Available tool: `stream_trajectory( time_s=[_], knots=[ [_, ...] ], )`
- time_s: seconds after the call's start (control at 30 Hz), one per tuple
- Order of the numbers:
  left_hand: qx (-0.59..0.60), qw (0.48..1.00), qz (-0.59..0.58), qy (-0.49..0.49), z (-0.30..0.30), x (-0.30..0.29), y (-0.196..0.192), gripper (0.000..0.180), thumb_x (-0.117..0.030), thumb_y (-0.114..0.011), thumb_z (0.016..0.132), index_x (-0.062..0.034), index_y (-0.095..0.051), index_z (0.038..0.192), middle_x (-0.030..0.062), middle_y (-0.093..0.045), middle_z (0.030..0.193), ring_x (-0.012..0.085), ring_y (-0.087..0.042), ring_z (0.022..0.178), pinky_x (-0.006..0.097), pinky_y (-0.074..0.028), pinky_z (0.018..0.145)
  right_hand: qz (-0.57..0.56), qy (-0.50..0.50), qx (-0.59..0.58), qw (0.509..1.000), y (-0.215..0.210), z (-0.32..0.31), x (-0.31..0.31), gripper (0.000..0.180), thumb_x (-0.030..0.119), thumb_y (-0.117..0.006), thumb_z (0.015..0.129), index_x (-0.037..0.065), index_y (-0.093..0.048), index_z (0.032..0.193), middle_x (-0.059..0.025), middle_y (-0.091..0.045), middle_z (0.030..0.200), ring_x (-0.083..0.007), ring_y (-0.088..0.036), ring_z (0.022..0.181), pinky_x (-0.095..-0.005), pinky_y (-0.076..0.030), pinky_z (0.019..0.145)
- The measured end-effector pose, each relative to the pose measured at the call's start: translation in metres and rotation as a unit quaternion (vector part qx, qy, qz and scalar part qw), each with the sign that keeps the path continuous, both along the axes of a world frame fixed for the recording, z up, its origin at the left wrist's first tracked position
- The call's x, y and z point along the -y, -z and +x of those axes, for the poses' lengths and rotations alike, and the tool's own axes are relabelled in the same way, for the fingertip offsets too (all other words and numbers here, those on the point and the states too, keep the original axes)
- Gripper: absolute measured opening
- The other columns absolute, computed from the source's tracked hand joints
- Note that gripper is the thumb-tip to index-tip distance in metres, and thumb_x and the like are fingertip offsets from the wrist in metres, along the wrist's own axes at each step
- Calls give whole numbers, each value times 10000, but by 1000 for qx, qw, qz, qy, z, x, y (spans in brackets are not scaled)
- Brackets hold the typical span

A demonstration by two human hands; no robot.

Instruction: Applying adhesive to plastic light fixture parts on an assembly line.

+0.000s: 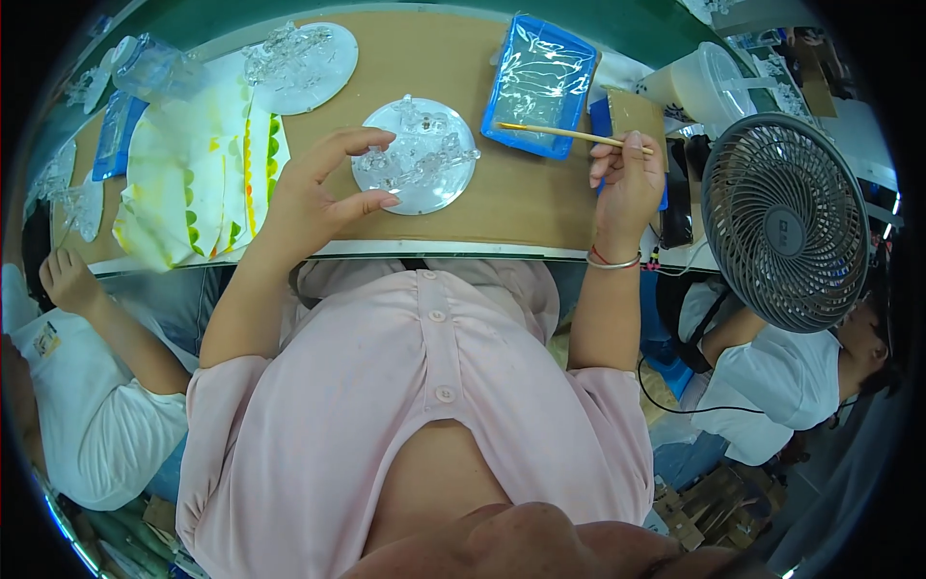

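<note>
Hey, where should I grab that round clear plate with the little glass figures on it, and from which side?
Grip the round clear plate by its bare near rim, coming from the left hand side; the figures crowd its middle, so probably only the flat edge offers safe hold.

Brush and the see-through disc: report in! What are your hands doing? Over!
Left hand open, fingertips at clear round disc. Right hand shut on thin brush. Blue tray behind, grey fan at right; nothing between hands and disc.
</note>
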State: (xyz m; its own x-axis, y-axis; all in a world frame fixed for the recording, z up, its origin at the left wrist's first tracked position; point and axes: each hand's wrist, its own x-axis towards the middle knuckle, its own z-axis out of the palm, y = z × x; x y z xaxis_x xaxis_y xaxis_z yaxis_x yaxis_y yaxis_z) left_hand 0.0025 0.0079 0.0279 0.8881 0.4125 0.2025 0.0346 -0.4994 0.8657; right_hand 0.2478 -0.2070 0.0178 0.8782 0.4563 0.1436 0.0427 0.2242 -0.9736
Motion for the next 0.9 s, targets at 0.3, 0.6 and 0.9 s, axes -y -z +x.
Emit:
stream_trajectory(
  time_s=[0.3,0.6,0.9],
  knots=[
    [12,999,10,-30,-1,12,-1,505,-151,-817,651,-71,-624,1111,76,-643,1082,214,-613,970,309,-476,851,-19,-45,98,994,-6,-58,29,189,198,-473,980,18,-507,935,-144,-601,788,-141,-530,552,-229,-419,501],
    [17,1000,-2,-1,-6,4,-1,409,-169,-751,750,-86,-621,1129,81,-643,1070,219,-616,955,310,-478,835,-120,-168,401,893,-11,-84,29,87,68,-507,940,-17,-524,951,-143,-599,784,-159,-591,622,-254,-471,571],
    [-14,996,-71,-44,-4,7,6,250,-113,-698,811,-79,-664,1056,46,-691,930,148,-647,844,265,-498,760,-139,-104,409,896,-8,-88,29,84,56,-503,936,-17,-536,910,-133,-621,770,-141,-587,586,-236,-466,545]
  ],
)
